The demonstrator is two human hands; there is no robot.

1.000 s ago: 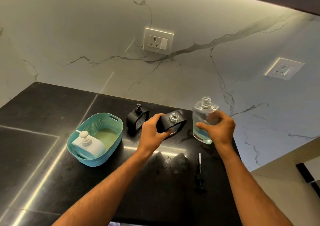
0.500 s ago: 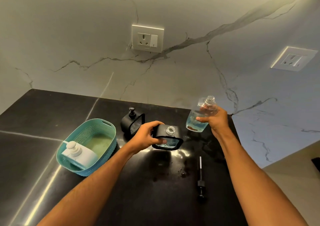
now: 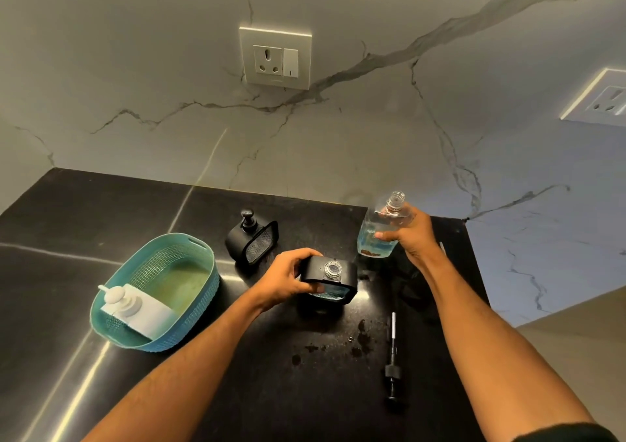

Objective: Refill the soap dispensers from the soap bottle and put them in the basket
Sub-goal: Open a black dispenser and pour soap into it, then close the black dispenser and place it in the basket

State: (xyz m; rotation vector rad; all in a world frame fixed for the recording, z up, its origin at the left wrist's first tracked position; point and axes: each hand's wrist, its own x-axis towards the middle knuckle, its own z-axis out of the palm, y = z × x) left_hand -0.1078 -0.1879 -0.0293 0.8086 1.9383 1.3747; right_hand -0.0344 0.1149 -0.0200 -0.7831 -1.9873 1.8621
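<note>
Head view, looking down on a black polished stone tabletop [image 3: 101, 224] against a marble wall. At centre frame the left hand [image 3: 283, 280] grips a black, squat soap dispenser with an open clear neck [image 3: 330, 280], held just above the tabletop, its mouth facing up. Just to its upper right, the right hand [image 3: 411, 235] is wrapped round a clear plastic soap bottle holding a little blue liquid [image 3: 381, 229] — uncapped, leaning with its neck up and to the right, away from the dispenser. The pour likely turns on this: the bottle's mouth must swing down-left over the open neck, close beside it. A teal plastic mesh basket [image 3: 203, 255] sits at left, a white pump dispenser [image 3: 135, 309] lying inside. A second black pump dispenser [image 3: 252, 240] stands behind — its pump fitted. A loose black pump with tube [image 3: 393, 357] lies at lower right.
</note>
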